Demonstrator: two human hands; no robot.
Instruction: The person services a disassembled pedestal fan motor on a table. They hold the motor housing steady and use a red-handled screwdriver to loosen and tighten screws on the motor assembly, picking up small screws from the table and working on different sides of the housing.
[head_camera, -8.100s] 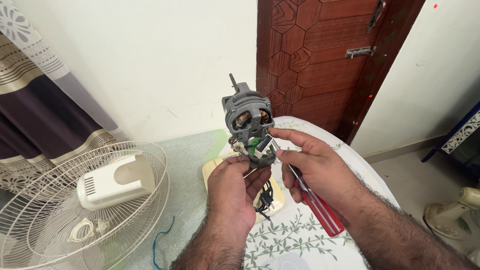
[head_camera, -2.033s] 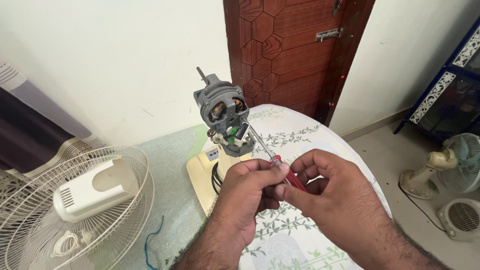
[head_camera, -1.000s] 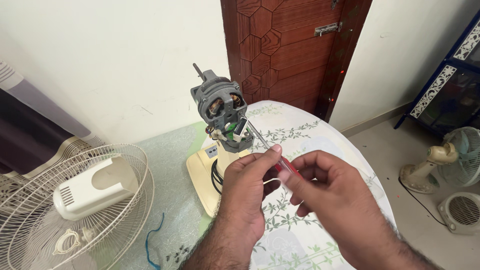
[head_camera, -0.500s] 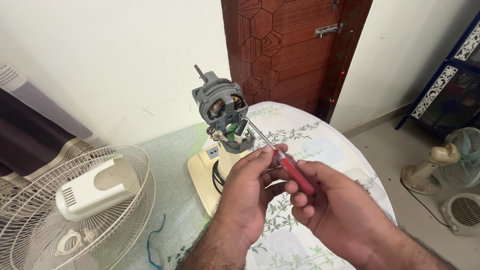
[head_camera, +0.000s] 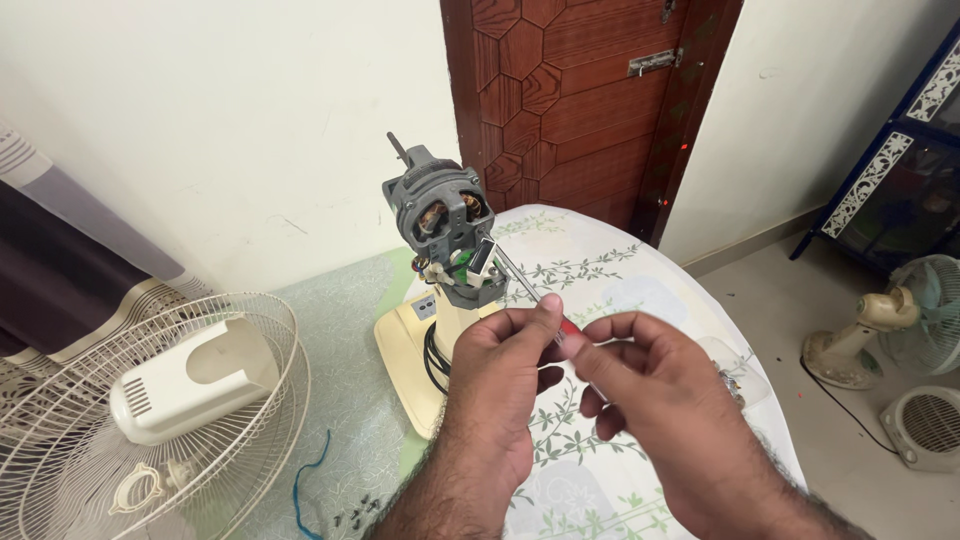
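A grey fan motor (head_camera: 440, 222) with exposed copper windings stands on a cream fan base (head_camera: 408, 352) on the table. A screwdriver (head_camera: 528, 292) with a red handle points its metal shaft up at the motor's lower right side. My left hand (head_camera: 505, 368) pinches the shaft just above the handle with thumb and fingers. My right hand (head_camera: 655, 392) wraps around the red handle, which is mostly hidden under its fingers. Both hands sit close together, just in front of the motor.
A white wire fan guard (head_camera: 150, 420) lies at the left with a cream motor cover (head_camera: 190, 378) in it. Small dark screws (head_camera: 352, 512) and a blue wire (head_camera: 305, 478) lie on the floral tablecloth (head_camera: 600, 262). Other fans (head_camera: 900, 330) stand on the floor at right.
My right hand has closed further over the red handle, hiding most of it. My left hand stays pinched on the shaft. The motor has not moved.
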